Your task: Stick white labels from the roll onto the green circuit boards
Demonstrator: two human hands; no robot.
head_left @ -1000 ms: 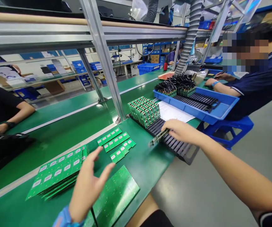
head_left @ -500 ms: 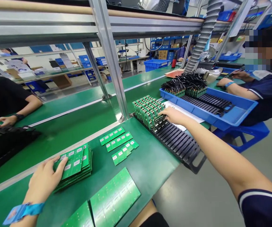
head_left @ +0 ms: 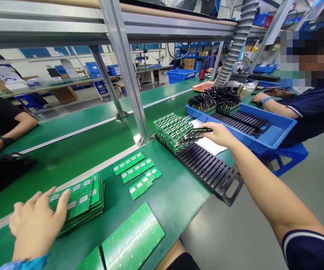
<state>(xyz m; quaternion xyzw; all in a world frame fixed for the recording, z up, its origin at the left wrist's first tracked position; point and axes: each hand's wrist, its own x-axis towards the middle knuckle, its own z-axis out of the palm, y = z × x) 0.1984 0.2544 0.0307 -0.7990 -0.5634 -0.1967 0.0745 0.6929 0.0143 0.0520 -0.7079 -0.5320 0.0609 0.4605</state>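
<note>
My right hand (head_left: pixel 216 133) is closed on the edge of a circuit board (head_left: pixel 194 135), tilted nearly flat above a black slotted rack (head_left: pixel 209 168). Beside it in the rack's far end stand rows of upright green circuit boards (head_left: pixel 171 129). My left hand (head_left: pixel 36 221) has its fingers spread at the left end of a stack of green circuit boards (head_left: pixel 80 198) with white labels; whether a fingertip touches the stack I cannot tell. Several small board strips (head_left: pixel 133 170) lie between the stack and the rack. A large green panel (head_left: pixel 133 236) lies at the bench's near edge.
A blue tray (head_left: pixel 280 137) beyond the rack holds boards with black cables (head_left: pixel 215 98). A metal post (head_left: pixel 126 71) rises from the bench behind the strips. One co-worker (head_left: pixel 316 101) sits at the right; another person's arm (head_left: pixel 15 123) is at the far left.
My right hand has lifted the circuit board from upright in the rack and tilted it. My left hand has moved left, fingers spreading. The whole view has shifted slightly.
</note>
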